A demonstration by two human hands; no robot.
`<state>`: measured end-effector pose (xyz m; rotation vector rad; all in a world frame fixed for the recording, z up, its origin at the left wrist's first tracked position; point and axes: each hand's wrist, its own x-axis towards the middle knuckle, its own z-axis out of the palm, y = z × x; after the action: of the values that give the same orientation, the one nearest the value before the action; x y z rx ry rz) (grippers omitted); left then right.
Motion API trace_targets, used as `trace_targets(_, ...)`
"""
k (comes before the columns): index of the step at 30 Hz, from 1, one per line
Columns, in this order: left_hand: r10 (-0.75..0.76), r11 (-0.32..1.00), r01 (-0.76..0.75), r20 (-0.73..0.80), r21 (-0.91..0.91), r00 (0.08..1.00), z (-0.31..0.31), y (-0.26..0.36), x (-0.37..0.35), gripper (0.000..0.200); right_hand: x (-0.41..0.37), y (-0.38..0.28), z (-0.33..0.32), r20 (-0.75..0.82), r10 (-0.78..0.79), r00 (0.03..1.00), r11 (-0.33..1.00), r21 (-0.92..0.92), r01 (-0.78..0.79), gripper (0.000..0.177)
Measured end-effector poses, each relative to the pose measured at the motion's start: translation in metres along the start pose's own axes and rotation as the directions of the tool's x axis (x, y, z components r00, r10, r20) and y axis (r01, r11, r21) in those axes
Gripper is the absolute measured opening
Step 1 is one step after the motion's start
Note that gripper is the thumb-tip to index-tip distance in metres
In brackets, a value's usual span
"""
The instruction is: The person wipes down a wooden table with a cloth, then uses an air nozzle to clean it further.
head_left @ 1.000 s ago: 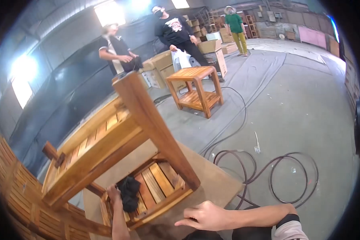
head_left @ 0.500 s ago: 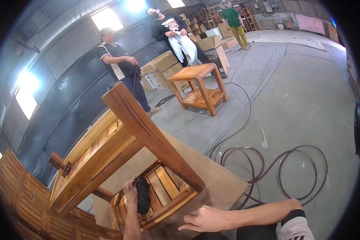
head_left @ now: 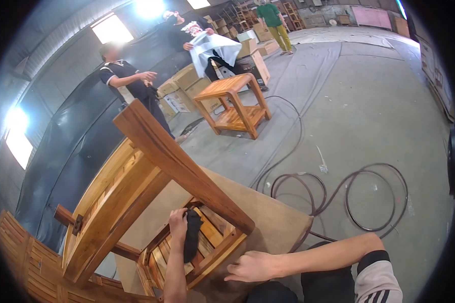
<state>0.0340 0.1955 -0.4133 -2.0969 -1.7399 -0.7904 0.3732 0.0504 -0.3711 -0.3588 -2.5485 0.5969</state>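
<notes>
My left hand (head_left: 178, 222) grips a dark cloth (head_left: 191, 237) against the slatted lower section (head_left: 212, 235) of a tipped wooden furniture piece. A thick wooden leg (head_left: 182, 161) slants across, in front of that slatted part. My right hand (head_left: 252, 266) is held low beside the frame's near edge, knuckles up and fingers curled. Its palm is turned away, so anything inside it is hidden. Under the wooden piece lies a brown board (head_left: 278, 212).
A dark hose (head_left: 346, 202) lies coiled on the floor at right. Beyond stands a small wooden side table (head_left: 232, 88). Several cardboard boxes (head_left: 187, 83) and three people are behind it, one holding a white sheet (head_left: 215, 48). Slatted wooden panels (head_left: 23, 252) stand at left.
The view has shifted, so the scene sits further left and higher. My left hand has moved with the cloth over the slats. One person has spread the white sheet wider.
</notes>
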Motion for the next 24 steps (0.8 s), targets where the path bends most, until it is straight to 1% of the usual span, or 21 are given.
trace_targets(2, 0.016, 1.0, -0.016, 0.012, -0.002, 1.0, 0.007, 0.015, 0.013, 0.016, -0.001, -0.005, 0.006, -0.054, -0.034, 0.998, 0.999, -0.016, 0.033, 0.042)
trace_targets(5, 0.082, 0.996, -0.083, -0.035, -0.043, 0.996, 0.016, 0.023, 0.022, 0.01, -0.003, -0.012, 0.017, -0.156, -0.129, 0.979, 0.991, -0.066, 0.12, 0.042)
trace_targets(7, 0.15, 0.987, -0.153, -0.062, -0.054, 0.987, 0.018, 0.02, 0.025, 0.01, -0.002, -0.019, 0.016, -0.208, -0.157, 0.965, 0.987, -0.05, 0.15, 0.042)
trace_targets(8, 0.142, 0.99, -0.142, -0.036, -0.009, 0.989, 0.019, 0.02, 0.024, 0.012, -0.002, -0.024, 0.016, -0.235, -0.173, 0.956, 0.985, -0.037, 0.17, 0.042)
trace_targets(10, 0.119, 0.989, -0.121, 0.024, 0.091, 0.993, 0.017, 0.022, 0.024, 0.018, -0.002, -0.025, 0.016, -0.298, -0.21, 0.931, 0.972, -0.169, 0.165, 0.04)
trace_targets(11, 0.057, 0.986, -0.063, 0.045, 0.157, 0.997, 0.015, 0.026, 0.023, 0.021, -0.001, -0.022, 0.019, -0.326, -0.222, 0.919, 0.962, -0.226, 0.153, 0.039)
trace_targets(12, 0.017, 0.985, -0.025, 0.047, 0.17, 0.999, 0.016, 0.026, 0.024, 0.02, 0.0, -0.018, 0.02, -0.351, -0.234, 0.907, 0.951, -0.278, 0.138, 0.038)
trace_targets(13, -0.024, 0.983, 0.014, 0.053, 0.183, 0.998, 0.018, 0.025, 0.024, 0.02, 0.001, -0.013, 0.017, -0.351, -0.265, 0.898, 0.917, -0.378, 0.123, 0.036)
trace_targets(14, -0.066, 0.98, 0.053, 0.061, 0.194, 0.996, 0.021, 0.024, 0.022, 0.02, 0.001, -0.008, 0.017, -0.227, -0.166, 0.96, 0.944, -0.319, 0.088, 0.033)
trace_targets(16, -0.097, 0.972, 0.084, 0.048, 0.218, 0.994, 0.025, 0.02, 0.021, 0.019, 0.003, 0.007, 0.024, -0.264, -0.1, 0.96, 0.947, -0.322, 0.01, 0.031)
trace_targets(17, -0.11, 0.969, 0.098, 0.038, 0.228, 0.993, 0.028, 0.018, 0.02, 0.018, 0.003, 0.01, 0.023, -0.304, -0.084, 0.949, 0.96, -0.281, -0.005, 0.029)
trace_targets(18, -0.093, 0.961, 0.079, 0.042, 0.267, 0.995, 0.028, 0.019, 0.02, 0.018, 0.004, 0.012, 0.021, -0.345, -0.067, 0.936, 0.97, -0.242, -0.02, 0.028)
trace_targets(19, -0.074, 0.951, 0.057, 0.044, 0.304, 0.996, 0.024, 0.023, 0.021, 0.018, 0.003, 0.013, 0.021, -0.342, -0.035, 0.939, 0.977, -0.21, -0.04, 0.026)
trace_targets(22, -0.04, 0.916, 0.011, 0.064, 0.401, 0.997, 0.014, 0.034, 0.022, 0.017, -0.003, 0.01, 0.016, -0.292, -0.028, 0.956, 0.984, -0.177, -0.026, 0.027)
trace_targets(23, -0.031, 0.901, -0.004, 0.075, 0.433, 0.997, 0.012, 0.036, 0.022, 0.017, -0.003, 0.011, 0.016, -0.407, -0.094, 0.909, 0.974, -0.227, -0.001, 0.036)
trace_targets(24, -0.035, 0.895, -0.003, 0.078, 0.446, 0.996, 0.011, 0.037, 0.022, 0.017, -0.004, 0.012, 0.016, -0.412, -0.084, 0.907, 0.975, -0.22, -0.01, 0.036)
